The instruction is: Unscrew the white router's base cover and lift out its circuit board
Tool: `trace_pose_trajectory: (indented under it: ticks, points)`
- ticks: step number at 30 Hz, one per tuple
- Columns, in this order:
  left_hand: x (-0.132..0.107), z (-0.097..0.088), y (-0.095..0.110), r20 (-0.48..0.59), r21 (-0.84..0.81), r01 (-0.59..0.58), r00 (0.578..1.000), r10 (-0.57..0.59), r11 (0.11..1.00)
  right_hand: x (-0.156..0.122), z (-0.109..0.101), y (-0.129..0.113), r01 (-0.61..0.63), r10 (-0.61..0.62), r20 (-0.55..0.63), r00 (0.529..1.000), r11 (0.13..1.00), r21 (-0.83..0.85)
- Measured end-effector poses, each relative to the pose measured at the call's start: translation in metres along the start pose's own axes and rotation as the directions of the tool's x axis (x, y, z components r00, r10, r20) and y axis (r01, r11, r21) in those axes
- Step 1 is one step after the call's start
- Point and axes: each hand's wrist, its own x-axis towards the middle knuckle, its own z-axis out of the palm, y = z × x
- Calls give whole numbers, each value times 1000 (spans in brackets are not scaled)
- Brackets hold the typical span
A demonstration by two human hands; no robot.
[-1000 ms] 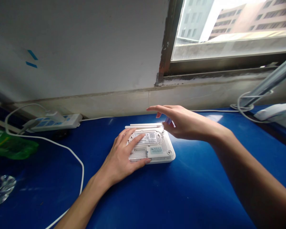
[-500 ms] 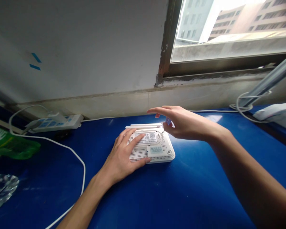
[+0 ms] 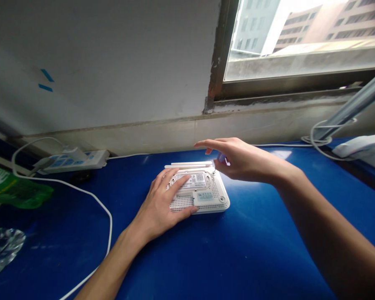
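Observation:
A white Wi-Fi router [image 3: 217,193] lies upside down on the blue tabletop, its vented underside, labels and round feet showing. Two white antennas [image 3: 190,164] run along its far side. My left hand [image 3: 162,198] grips the router's left half, thumb at the near edge and fingers over the labels towards the far side. Above the far right corner, my right hand [image 3: 240,160] is closed in a pinch, index finger stretched leftward. A small bluish, see-through thing [image 3: 221,157] shows between its fingers; its kind and lower end are hidden.
A white power strip [image 3: 96,159] with a plug sits at the back left. Its white cable [image 3: 110,221] curves down the table. A green bottle [image 3: 21,191] and clear plastic [image 3: 3,250] lie at the left. A metal pole [image 3: 353,106] with coiled cable stands right, below the window.
My right hand has shifted very slightly at the router's corner. The left hand and the router stay in place.

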Motion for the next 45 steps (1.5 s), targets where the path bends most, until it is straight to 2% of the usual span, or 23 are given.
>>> trace_pose_trajectory:
  ticks: [3,7,14,20,25,28,33,39,45]
  points:
    - [0,0,0,-7,-1,-7,1000,7,1000,0,1,0,20,-20,1,1000,1000,-16]
    - [0,0,1,-15,-3,-9,1000,9,1000,4,5,4,-44,44,-2,999,999,-23]
    - [1,-1,1,1,-5,-10,1000,10,1000,-2,-1,4,55,-55,6,998,998,-26]
    - [1,-1,1,-1,0,-15,1000,15,1000,3,3,3,-44,44,-2,999,998,-39]
    - [1,0,0,-16,0,-15,1000,15,1000,4,4,5,-55,55,-3,999,998,-6]
    - [1,0,0,-22,-4,-13,1000,13,1000,2,1,4,-43,43,1,999,999,2]
    - [0,1,-1,-22,3,-26,999,26,1000,-1,-3,0,46,-47,29,998,998,46]
    - [0,0,0,-11,6,-23,1000,23,1000,3,0,2,-26,26,11,1000,1000,3]
    - [0,0,-1,-14,-20,-13,1000,13,1000,-2,-5,2,13,-14,32,999,998,53]
